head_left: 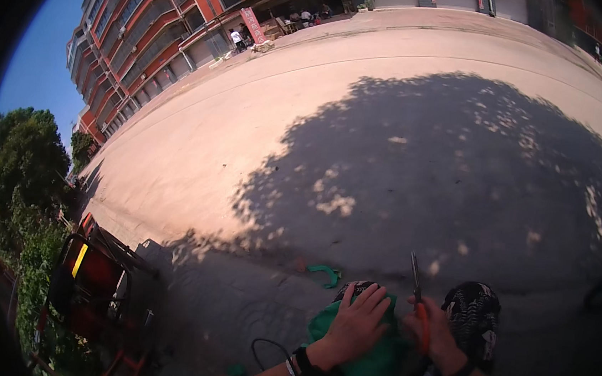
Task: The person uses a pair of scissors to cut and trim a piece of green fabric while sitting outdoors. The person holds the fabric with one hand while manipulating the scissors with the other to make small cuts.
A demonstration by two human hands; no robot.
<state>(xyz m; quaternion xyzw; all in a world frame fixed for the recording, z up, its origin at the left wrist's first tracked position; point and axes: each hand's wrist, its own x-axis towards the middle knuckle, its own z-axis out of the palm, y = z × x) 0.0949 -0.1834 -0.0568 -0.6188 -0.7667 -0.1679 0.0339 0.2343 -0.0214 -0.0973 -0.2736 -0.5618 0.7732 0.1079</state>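
Observation:
My left hand (357,329) lies flat, fingers stretched out, on a green cloth (363,372) draped over my left knee. Wrapped around the orange handles of a pair of scissors (415,277), my right hand (440,336) is closed beside the cloth, between my knees. The long, thin metal blades point away from me and look close together. Part of the handles is hidden by my fingers. Just beyond my left knee, a curved green strip (324,270) lies on the ground.
To my left stands a red and black metal-framed object (96,277), partly in shadow, near green bushes (29,186). Tree shade covers much of the pavement (174,162) ahead. Far off are a red and grey building (139,31), a red sign (253,25) and a person (238,40).

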